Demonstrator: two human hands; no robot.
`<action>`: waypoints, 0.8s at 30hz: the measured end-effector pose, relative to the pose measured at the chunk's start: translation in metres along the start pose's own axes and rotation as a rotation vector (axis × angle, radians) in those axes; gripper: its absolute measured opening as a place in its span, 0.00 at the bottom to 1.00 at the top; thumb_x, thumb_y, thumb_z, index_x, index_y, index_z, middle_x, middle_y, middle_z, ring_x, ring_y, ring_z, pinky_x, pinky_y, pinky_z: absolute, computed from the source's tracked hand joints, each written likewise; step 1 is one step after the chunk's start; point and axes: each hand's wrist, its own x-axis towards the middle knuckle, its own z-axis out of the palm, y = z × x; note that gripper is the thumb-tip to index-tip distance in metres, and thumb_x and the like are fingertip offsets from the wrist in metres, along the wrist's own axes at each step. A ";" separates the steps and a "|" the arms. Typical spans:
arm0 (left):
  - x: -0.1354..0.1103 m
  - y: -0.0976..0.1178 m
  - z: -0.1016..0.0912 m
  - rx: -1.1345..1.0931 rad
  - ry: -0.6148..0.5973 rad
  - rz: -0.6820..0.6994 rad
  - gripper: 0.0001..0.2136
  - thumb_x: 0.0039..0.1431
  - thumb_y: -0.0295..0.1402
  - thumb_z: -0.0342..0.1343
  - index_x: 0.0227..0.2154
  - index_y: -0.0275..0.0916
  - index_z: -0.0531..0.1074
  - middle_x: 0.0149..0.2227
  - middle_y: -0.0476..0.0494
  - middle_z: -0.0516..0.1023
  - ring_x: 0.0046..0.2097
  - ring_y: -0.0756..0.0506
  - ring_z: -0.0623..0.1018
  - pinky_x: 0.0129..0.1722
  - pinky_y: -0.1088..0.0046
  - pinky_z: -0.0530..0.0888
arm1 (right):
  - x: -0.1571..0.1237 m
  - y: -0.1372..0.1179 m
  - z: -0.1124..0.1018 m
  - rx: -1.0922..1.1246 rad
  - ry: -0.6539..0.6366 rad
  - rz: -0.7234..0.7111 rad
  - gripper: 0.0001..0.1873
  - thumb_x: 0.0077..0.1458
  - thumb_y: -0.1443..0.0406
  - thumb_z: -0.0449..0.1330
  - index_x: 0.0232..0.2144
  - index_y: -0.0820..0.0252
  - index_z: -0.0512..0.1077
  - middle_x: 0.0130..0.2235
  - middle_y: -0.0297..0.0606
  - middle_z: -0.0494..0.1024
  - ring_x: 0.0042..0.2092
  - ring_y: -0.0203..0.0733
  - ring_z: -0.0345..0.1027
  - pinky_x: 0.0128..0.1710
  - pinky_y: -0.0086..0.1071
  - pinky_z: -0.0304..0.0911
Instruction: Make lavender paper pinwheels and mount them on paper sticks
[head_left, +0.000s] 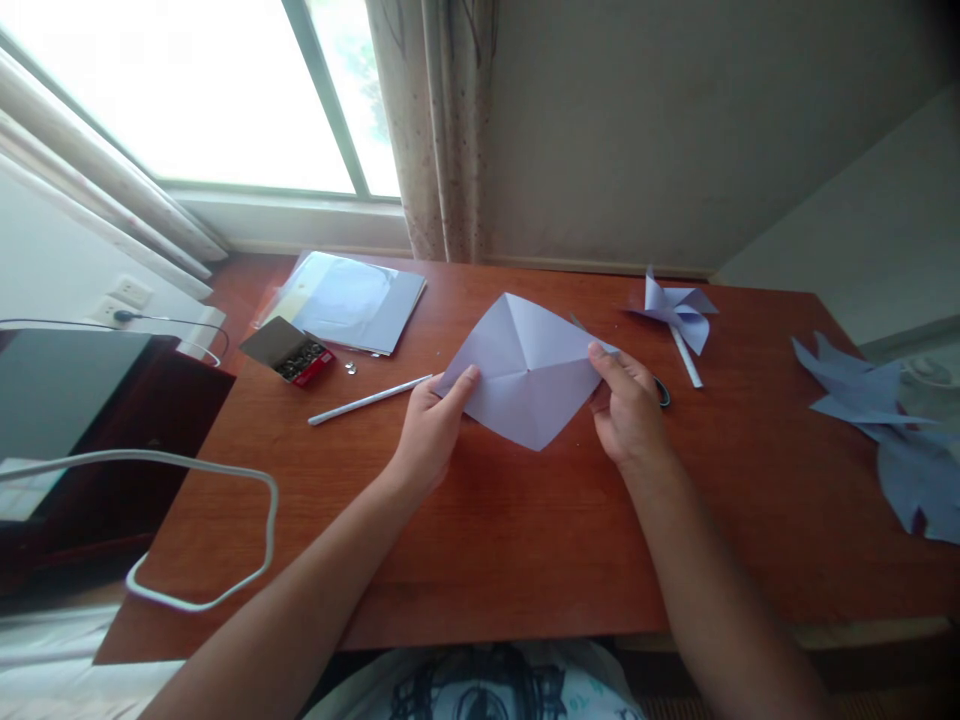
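Note:
A square sheet of pale lilac paper with crossing creases is held corner-up just above the red-brown wooden table. My left hand pinches its left corner, thumb on top. My right hand pinches the right corner in the same way. Both hands are closed on the sheet. Black scissors lie partly hidden behind my right hand.
A white rolled stick and an open box of pins lie left of the sheet. A stack of paper sits at the back left. A finished paper pinwheel lies at the back right. Paper offcuts cover the right edge. A white cable loops at the left.

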 end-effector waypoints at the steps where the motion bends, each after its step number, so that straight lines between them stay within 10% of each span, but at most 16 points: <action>1: 0.000 0.000 0.000 0.036 -0.013 0.008 0.16 0.49 0.44 0.70 0.26 0.34 0.76 0.24 0.49 0.75 0.25 0.52 0.71 0.25 0.78 0.70 | 0.002 0.000 -0.002 -0.018 0.005 -0.015 0.13 0.49 0.55 0.71 0.32 0.57 0.79 0.29 0.33 0.81 0.34 0.43 0.75 0.35 0.34 0.71; 8: 0.002 0.001 -0.004 0.167 0.005 0.032 0.18 0.51 0.47 0.68 0.23 0.35 0.73 0.21 0.51 0.70 0.23 0.53 0.70 0.21 0.80 0.68 | 0.009 0.003 -0.014 -0.364 0.038 -0.264 0.15 0.54 0.55 0.69 0.23 0.59 0.75 0.22 0.27 0.67 0.25 0.32 0.57 0.24 0.28 0.53; 24: -0.012 -0.005 0.002 0.226 -0.297 -0.282 0.16 0.51 0.39 0.69 0.37 0.33 0.73 0.28 0.43 0.81 0.26 0.49 0.79 0.21 0.80 0.71 | 0.009 0.005 -0.010 -0.128 0.042 -0.006 0.13 0.49 0.55 0.70 0.30 0.57 0.77 0.27 0.32 0.78 0.30 0.40 0.72 0.29 0.32 0.68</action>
